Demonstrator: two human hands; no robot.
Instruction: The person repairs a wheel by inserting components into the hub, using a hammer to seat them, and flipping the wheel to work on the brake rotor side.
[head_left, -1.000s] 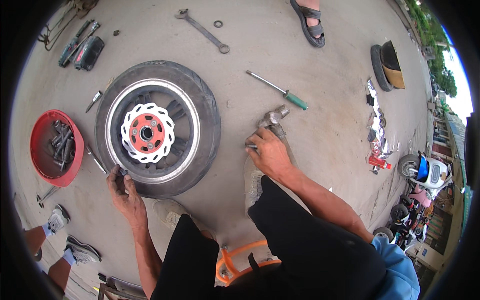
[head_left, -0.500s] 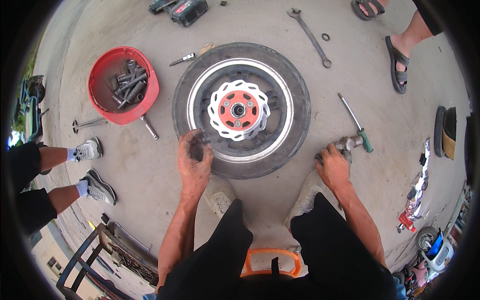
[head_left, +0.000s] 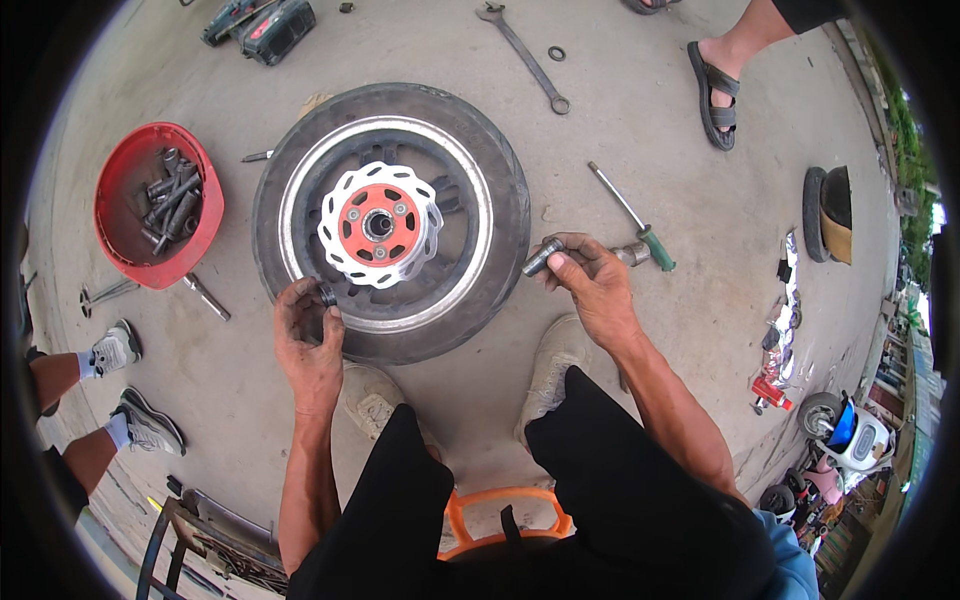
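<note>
Dusty grey concrete ground (head_left: 480,395) carries the wheel (head_left: 390,222), lying flat, with black rubber tyre (head_left: 511,230) and wavy-edged metal disc (head_left: 334,238). The left hand (head_left: 308,345), half curled at the tyre's near edge, pinches a small dark round piece (head_left: 327,294); the right hand (head_left: 602,295), beside the tyre, grips firmly a smooth metal cylinder (head_left: 542,258).

just left of centre, a wheel (head_left: 385,223) with a red-and-white disc (head_left: 352,228) lies flat on the ground (head_left: 470,415). by its lower left edge, the left hand (head_left: 308,348) pinches a small dark ring (head_left: 327,294); right of centre, the right hand (head_left: 598,292) grips a short metal cylinder (head_left: 541,259). a red bowl (head_left: 205,232) of metal parts (head_left: 172,202) sits at left, a wrench (head_left: 525,60) lies at upper centre, and a sandalled foot (head_left: 716,95) stands at upper right.
</note>
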